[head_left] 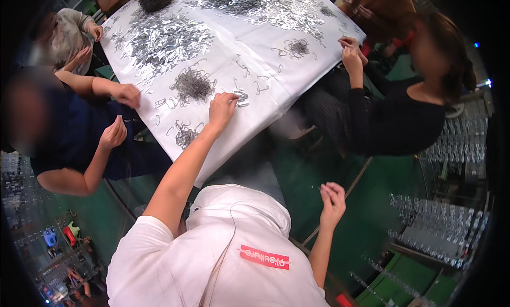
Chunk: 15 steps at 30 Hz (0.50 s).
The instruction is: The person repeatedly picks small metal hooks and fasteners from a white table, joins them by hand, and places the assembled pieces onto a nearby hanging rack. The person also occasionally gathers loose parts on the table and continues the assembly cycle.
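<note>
My left hand [222,108] reaches over the white-covered table [265,110], its fingertips closed on a small metal wire clip [241,96] lying on the cloth. A tangled pile of the same clips [192,85] lies just left of that hand, and a smaller pile [184,136] sits nearer the table's edge. My right hand [332,198] is held up off the table to the right, over the green floor. Its fingers are curled together and nothing shows in it.
Large heaps of metal clips [159,39] cover the far half of the table. A person in dark blue [74,137] works at the left edge, a person in black [393,116] at the right, and others sit at the far corners. Racks of metal parts [441,227] stand at the right.
</note>
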Available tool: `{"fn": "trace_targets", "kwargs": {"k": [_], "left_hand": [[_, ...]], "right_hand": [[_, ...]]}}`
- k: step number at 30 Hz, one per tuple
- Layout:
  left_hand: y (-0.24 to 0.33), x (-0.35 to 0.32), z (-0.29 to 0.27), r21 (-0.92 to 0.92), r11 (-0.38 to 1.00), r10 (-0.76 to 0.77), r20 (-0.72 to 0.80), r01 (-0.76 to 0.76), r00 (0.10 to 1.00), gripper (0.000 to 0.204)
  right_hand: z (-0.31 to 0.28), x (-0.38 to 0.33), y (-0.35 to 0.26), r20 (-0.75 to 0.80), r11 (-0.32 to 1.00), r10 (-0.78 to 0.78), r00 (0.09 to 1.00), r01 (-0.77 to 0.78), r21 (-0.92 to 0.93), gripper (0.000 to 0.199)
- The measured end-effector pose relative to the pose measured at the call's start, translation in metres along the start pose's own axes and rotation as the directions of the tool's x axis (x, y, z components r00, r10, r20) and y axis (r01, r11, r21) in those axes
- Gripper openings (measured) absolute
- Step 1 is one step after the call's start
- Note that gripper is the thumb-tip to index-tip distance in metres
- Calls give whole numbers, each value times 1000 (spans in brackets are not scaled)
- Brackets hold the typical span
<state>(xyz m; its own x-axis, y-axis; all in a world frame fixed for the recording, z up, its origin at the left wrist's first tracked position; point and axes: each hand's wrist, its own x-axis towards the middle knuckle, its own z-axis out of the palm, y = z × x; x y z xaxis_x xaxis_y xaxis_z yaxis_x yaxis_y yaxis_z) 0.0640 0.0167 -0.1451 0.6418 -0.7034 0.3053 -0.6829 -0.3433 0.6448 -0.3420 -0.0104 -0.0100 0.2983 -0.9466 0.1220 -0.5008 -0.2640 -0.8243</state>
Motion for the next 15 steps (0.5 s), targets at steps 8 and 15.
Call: {"fn": "trace_targets", "kwargs": {"k": [8,15], "left_hand": [[-3,49,27,327,931,54,318,-163,946,11],[4,54,28,399,913,-66,343,-81,937,7]], "right_hand": [[82,177,-72,383,904,-299,874,130,407,19],[156,273,-117,628,858,-505,592,267,438,15]]}}
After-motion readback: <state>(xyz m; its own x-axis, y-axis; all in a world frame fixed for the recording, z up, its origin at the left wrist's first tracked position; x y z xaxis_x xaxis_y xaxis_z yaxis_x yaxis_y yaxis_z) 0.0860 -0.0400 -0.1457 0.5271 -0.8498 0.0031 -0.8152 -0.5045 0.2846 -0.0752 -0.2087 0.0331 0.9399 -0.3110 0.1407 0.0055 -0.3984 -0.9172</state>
